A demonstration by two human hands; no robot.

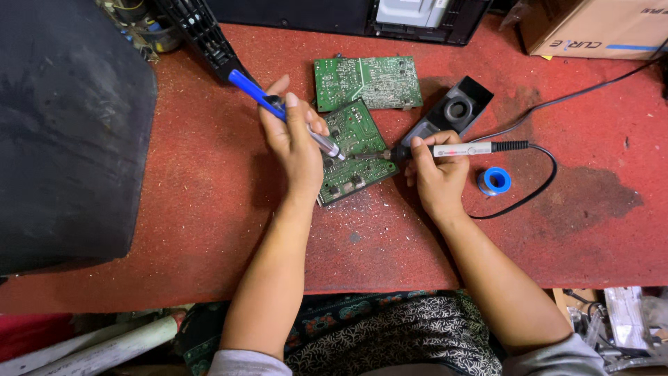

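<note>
While the left hand (296,143) grips a blue pump (278,108) slanting down-right, the right hand (435,170) clasps a soldering iron (445,150) pointing left.

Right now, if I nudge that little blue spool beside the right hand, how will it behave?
The blue spool looks small, so probably light and easy to shift. It seems to lie on its flat side, so it should slide rather than roll unless tipped. The black cord curves around it and may block its path.
</note>
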